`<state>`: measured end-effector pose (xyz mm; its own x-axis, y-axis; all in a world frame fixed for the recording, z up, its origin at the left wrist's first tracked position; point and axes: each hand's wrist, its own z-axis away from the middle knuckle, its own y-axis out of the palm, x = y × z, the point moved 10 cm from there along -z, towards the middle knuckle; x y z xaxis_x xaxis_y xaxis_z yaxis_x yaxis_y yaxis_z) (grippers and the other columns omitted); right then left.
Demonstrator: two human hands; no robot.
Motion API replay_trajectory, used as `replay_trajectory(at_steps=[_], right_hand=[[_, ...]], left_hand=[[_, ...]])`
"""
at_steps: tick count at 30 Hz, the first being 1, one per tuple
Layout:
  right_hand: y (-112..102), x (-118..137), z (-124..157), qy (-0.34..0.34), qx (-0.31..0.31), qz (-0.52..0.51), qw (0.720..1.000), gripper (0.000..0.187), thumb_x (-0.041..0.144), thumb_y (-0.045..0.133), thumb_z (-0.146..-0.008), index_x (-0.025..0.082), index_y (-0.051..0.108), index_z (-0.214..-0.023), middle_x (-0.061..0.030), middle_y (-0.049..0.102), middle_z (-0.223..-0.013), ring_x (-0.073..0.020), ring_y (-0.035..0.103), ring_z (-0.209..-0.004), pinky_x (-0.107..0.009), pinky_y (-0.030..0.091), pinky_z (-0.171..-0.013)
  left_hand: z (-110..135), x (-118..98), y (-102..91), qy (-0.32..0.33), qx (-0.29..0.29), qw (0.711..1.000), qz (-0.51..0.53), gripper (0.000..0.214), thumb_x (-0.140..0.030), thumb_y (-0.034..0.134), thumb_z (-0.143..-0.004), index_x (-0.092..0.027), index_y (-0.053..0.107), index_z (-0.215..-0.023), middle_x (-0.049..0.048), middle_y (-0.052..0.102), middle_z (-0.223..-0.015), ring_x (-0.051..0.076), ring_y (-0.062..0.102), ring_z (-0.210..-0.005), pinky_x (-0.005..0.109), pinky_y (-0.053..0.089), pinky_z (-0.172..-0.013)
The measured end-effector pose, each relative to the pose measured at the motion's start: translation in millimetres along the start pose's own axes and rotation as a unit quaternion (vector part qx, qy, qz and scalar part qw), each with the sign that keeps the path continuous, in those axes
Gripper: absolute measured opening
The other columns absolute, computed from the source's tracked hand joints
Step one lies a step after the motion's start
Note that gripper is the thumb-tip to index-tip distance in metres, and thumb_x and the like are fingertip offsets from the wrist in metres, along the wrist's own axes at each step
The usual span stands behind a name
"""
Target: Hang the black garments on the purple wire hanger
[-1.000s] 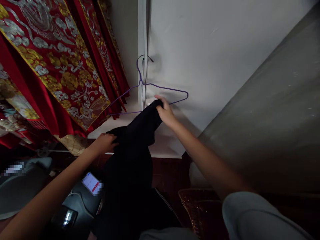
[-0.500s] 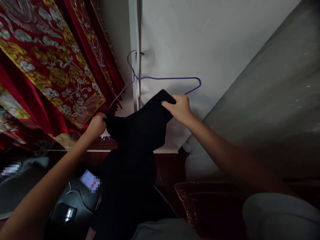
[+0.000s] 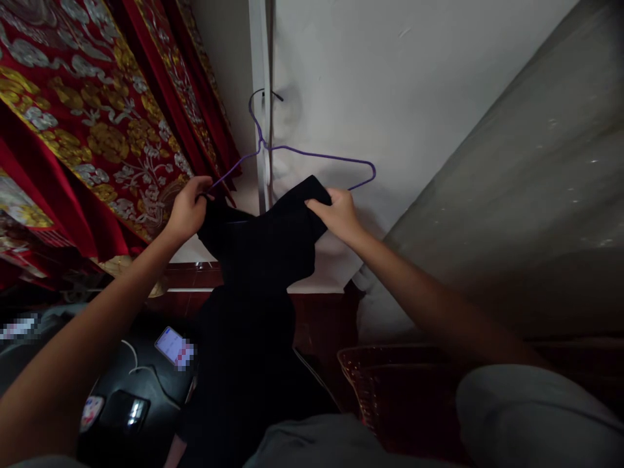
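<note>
A black garment (image 3: 273, 247) is stretched between my two hands, its lower part merging with dark cloth below. My left hand (image 3: 189, 209) grips its left upper edge, close to the left arm of a purple hanger (image 3: 322, 155). With thumb and fingers, my right hand (image 3: 336, 211) pinches the garment's right upper part. The hanger hangs by its hook on a white upright frame (image 3: 263, 65). Its left end goes in at the garment beside my left hand; its right end sticks out bare past the cloth.
Red curtains (image 3: 112, 130) with gold and silver patterns hang at left. A lit phone (image 3: 171, 346), a white cable (image 3: 146, 372) and a dark phone-like device (image 3: 127, 412) lie on a black surface. A grey sheet-like surface (image 3: 511, 195) slopes at right. A clear-edged basket-like container (image 3: 358, 374) stands below.
My left hand has moved up along the hanger's left arm, raising that side of the garment. The hanger's right end has tilted down and shifted left. My right hand keeps its pinch.
</note>
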<state>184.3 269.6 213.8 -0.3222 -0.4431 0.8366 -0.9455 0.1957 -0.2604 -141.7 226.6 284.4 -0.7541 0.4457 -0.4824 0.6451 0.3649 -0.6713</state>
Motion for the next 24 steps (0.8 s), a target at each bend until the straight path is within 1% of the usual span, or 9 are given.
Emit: replay_trajectory(at_steps=[3, 4, 6, 8, 11, 14, 17, 20, 24], right_hand=[[-13.4, 12.0, -6.1, -0.065, -0.037, 0.027, 0.997, 0.012, 0.029, 0.071, -0.074, 0.019, 0.065, -0.078, -0.0017, 0.062, -0.077, -0.017, 0.057, -0.071, -0.028, 0.044, -0.061], [-23.5, 15.3, -9.6, -0.088, -0.066, 0.042, 0.993, 0.022, 0.03, 0.074, -0.074, 0.019, 0.069, -0.092, -0.0049, 0.069, -0.092, -0.0196, 0.061, -0.08, -0.03, 0.049, -0.066], [-45.7, 16.5, -16.9, -0.116, -0.126, 0.072, 0.983, 0.049, 0.031, 0.077, -0.074, 0.02, 0.065, -0.119, -0.0115, 0.068, -0.123, -0.0227, 0.065, -0.092, -0.035, 0.053, -0.075], [-62.4, 11.0, -22.3, -0.118, -0.164, 0.101, 0.974, 0.056, 0.033, 0.076, -0.077, 0.02, 0.06, -0.13, -0.0161, 0.064, -0.134, -0.0237, 0.066, -0.092, -0.04, 0.055, -0.078], [-74.6, 2.3, -21.3, -0.114, -0.193, 0.131, 0.966, 0.051, 0.037, 0.073, -0.082, 0.018, 0.059, -0.127, -0.0164, 0.066, -0.125, -0.0252, 0.067, -0.09, -0.041, 0.054, -0.077], [-79.4, 1.1, -12.6, -0.119, -0.219, 0.128, 0.96, 0.058, 0.039, 0.075, -0.082, 0.019, 0.054, -0.131, -0.0156, 0.064, -0.124, -0.0251, 0.068, -0.092, -0.039, 0.053, -0.074], [-77.1, 5.0, -7.9, -0.135, -0.193, 0.116, 0.965, 0.056, 0.036, 0.072, -0.082, 0.02, 0.055, -0.133, -0.0134, 0.064, -0.121, -0.0221, 0.066, -0.086, -0.037, 0.052, -0.071], [-78.8, 8.4, -1.5, -0.144, -0.152, 0.11, 0.972, 0.03, 0.032, 0.061, -0.086, 0.018, 0.067, -0.112, -0.0065, 0.067, -0.093, -0.0199, 0.062, -0.076, -0.035, 0.051, -0.071], [-93.7, 3.5, 8.3, -0.105, -0.144, 0.075, 0.981, 0.016, 0.032, 0.059, -0.083, 0.019, 0.065, -0.076, 0.0, 0.05, -0.063, -0.0164, 0.053, -0.064, -0.031, 0.044, -0.063]], left_hand=[[-8.7, -18.4, 9.8, 0.045, 0.055, 0.997, -0.038, 0.052, -0.002, 0.044, -0.076, -0.015, 0.068, -0.12, 0.0104, 0.073, -0.116, 0.025, 0.067, -0.108, 0.043, 0.052, -0.107], [-10.2, -20.7, 11.1, 0.051, 0.065, 0.995, -0.052, 0.051, -0.001, 0.044, -0.075, -0.015, 0.069, -0.117, 0.0103, 0.074, -0.111, 0.026, 0.067, -0.107, 0.043, 0.052, -0.106], [-12.5, -21.8, 10.0, 0.053, 0.063, 0.994, -0.068, 0.048, 0.0, 0.044, -0.074, -0.015, 0.069, -0.112, 0.0107, 0.072, -0.108, 0.027, 0.066, -0.106, 0.044, 0.052, -0.104], [-13.9, -21.4, 9.3, 0.055, 0.056, 0.994, -0.073, 0.044, 0.002, 0.046, -0.074, -0.017, 0.068, -0.107, 0.0111, 0.069, -0.11, 0.028, 0.064, -0.109, 0.045, 0.051, -0.106], [-13.5, -20.3, 14.0, 0.061, 0.057, 0.994, -0.071, 0.041, 0.005, 0.048, -0.073, -0.018, 0.065, -0.103, 0.0113, 0.064, -0.111, 0.028, 0.061, -0.112, 0.047, 0.049, -0.108], [-11.1, -20.4, 16.9, 0.068, 0.055, 0.992, -0.088, 0.043, 0.007, 0.046, -0.071, -0.016, 0.064, -0.102, 0.0118, 0.062, -0.108, 0.028, 0.061, -0.108, 0.047, 0.05, -0.105], [-8.5, -22.9, 10.1, 0.082, 0.039, 0.989, -0.121, 0.045, 0.007, 0.045, -0.071, -0.015, 0.065, -0.105, 0.0131, 0.059, -0.109, 0.028, 0.06, -0.109, 0.046, 0.051, -0.103], [-5.8, -21.6, -4.7, 0.079, 0.006, 0.988, -0.129, 0.041, 0.004, 0.045, -0.078, -0.016, 0.066, -0.107, 0.0135, 0.058, -0.118, 0.027, 0.057, -0.116, 0.047, 0.047, -0.11], [0.4, -1.3, -16.5, 0.004, -0.024, 0.997, -0.071, 0.026, -0.012, 0.05, -0.093, -0.019, 0.066, -0.111, 0.0104, 0.064, -0.114, 0.025, 0.06, -0.113, 0.044, 0.047, -0.11]])
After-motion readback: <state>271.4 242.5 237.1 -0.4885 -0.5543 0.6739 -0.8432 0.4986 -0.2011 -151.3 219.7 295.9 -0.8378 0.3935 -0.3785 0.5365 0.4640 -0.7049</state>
